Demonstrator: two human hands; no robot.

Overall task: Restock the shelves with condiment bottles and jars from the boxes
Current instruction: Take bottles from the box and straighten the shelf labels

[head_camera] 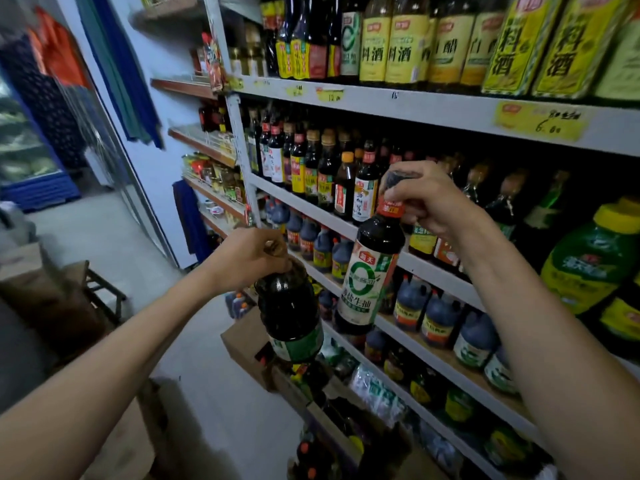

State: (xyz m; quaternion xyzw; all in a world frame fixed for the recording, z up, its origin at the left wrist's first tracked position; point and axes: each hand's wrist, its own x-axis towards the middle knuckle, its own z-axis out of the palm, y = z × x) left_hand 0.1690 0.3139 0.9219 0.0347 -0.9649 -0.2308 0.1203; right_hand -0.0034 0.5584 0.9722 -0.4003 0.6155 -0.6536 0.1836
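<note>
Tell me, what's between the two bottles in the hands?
Only air: in the head view, the left bottle and right bottle frame dark jugs shelved behind.

Left hand (247, 259) hides cap of dark bottle (287, 306); price tags (540, 121) blurred; top-row bottles (405, 46) cut by edge.

Two hands (247, 261) (427, 199), two dark bottles (287, 306) (367, 271) held, dozens more shelved.

- yellow-labelled bottles (388, 39), top shelf (446, 109): "料酒"
- larger yellow bottles (540, 43), far right: "料酒"
- bottle (367, 271) in right hand (429, 199): red "海天", big green "0", "生抽"
- yellow price tag (542, 121) on that shelf's edge: handwritten "6.6"
- small tag (331, 94): "12"
</note>
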